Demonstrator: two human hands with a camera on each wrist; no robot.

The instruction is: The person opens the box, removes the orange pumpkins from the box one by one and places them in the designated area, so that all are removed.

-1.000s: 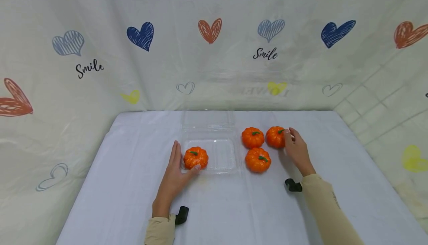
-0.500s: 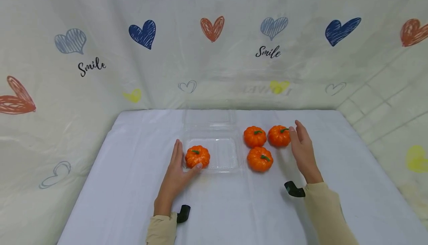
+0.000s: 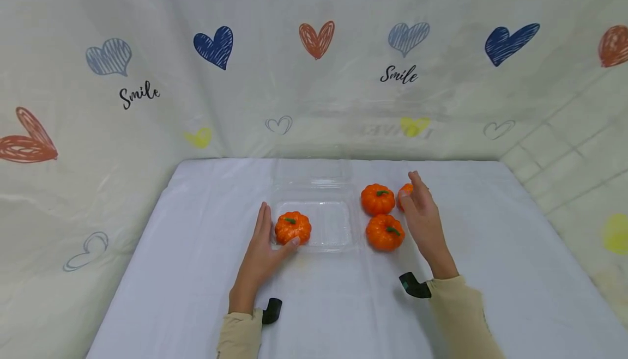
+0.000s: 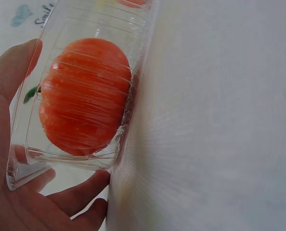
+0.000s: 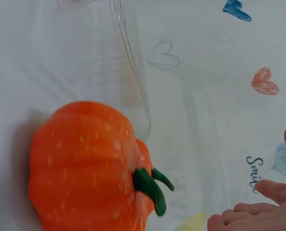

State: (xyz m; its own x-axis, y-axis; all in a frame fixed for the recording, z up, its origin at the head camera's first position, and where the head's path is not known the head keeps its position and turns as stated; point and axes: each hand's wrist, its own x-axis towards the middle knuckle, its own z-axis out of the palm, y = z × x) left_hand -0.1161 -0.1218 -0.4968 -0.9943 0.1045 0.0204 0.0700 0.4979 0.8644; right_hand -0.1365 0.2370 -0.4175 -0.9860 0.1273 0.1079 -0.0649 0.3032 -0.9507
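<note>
My left hand holds the front left corner of a clear plastic clamshell container, thumb over its rim and fingers along its left side. Inside sits an orange toy pumpkin with a green stem, showing through the wall in the left wrist view. My right hand hovers with extended fingers in front of the far right pumpkin, partly hiding it. To its left are a back pumpkin and a front pumpkin; the right wrist view has a large pumpkin close up, apart from that hand.
The container's transparent lid stands open toward the back of the white cloth-covered table. Behind the table hangs a pale curtain printed with hearts. A black camera mount juts from the right wrist, another from the left.
My right hand drew back from the far right pumpkin with its fingers straightening, then swung left in front of it. The left hand keeps its place on the container. The head view shifts slightly.
</note>
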